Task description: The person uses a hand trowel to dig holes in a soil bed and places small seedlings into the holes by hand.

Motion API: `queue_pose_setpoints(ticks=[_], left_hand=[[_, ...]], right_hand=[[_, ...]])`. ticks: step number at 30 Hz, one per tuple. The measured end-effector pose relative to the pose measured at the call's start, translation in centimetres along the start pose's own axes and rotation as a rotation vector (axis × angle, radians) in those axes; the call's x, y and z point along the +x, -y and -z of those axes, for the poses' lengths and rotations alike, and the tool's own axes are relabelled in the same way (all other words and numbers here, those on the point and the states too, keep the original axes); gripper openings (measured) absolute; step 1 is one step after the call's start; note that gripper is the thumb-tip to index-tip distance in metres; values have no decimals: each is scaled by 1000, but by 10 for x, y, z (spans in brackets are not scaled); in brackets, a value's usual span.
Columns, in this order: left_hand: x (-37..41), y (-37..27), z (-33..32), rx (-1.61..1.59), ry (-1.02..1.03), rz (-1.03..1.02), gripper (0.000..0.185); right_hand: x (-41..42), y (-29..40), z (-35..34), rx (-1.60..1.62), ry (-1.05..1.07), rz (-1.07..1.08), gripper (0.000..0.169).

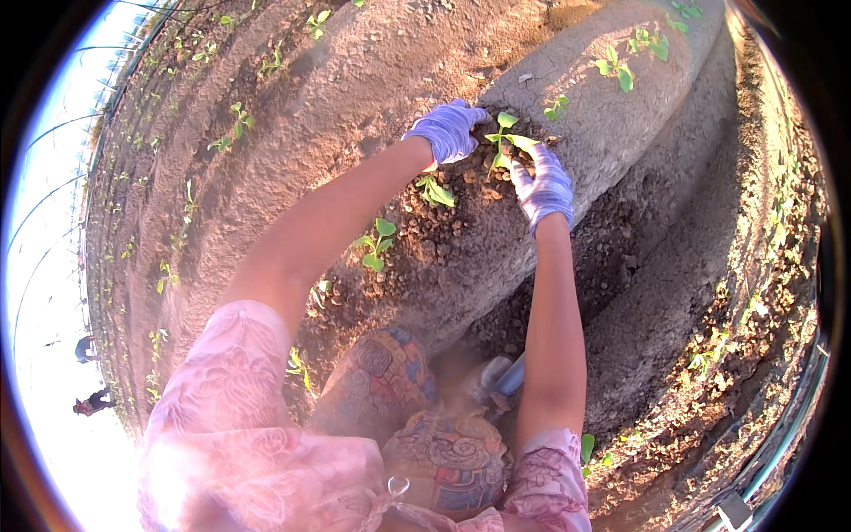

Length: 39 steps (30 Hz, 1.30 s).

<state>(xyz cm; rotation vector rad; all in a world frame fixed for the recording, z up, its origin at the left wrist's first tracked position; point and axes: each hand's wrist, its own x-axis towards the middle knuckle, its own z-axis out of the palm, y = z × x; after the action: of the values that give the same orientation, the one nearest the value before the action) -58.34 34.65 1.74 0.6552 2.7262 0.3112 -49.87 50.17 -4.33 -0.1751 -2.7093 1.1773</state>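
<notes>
A young leafy seedling stands in loosened dark soil on a raised bed, between my two hands. My left hand, in a striped purple-white glove, rests against the soil on its left, thumb apart from the fingers. My right hand, gloved alike, is at the seedling's right; its fingertips touch or nearly touch a leaf. Both sets of fingertips are partly hidden by soil and leaves. Just below my left wrist grows another seedling, and a third seedling stands nearer to me on crumbly soil.
The raised soil bed runs to the upper right, with more seedlings along it. A furrow lies to its right. My patterned knees are close below. A blue-grey object lies by my right forearm. Two people are far left.
</notes>
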Motion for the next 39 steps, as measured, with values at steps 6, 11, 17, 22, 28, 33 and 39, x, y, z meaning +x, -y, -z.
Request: queue_pose_setpoints(ticks=[6,11,17,22,28,33,39], left_hand=[[10,9,-2,-81,-1,-39,32],[15,4,-2,151,57,-52,35],[-8,18,10,-214,-72,42,33],[-59,-20,23,-710,-220,-66,25],[-41,-42,37,-1016,-91,-24,26],[13,-57,60,-621,-154,-131,29],[66,-78,41,-391,-22,-62,31]], right_hand=[[28,21,1,-73,256,-244,32],[26,18,-5,-238,192,-152,33],[-53,-40,20,542,-239,-210,51],[-150,-112,44,-506,442,-683,103],[-171,-78,20,-537,815,-642,98],[-165,-74,7,-487,720,-731,78],[-174,-125,-4,-251,631,-675,59]])
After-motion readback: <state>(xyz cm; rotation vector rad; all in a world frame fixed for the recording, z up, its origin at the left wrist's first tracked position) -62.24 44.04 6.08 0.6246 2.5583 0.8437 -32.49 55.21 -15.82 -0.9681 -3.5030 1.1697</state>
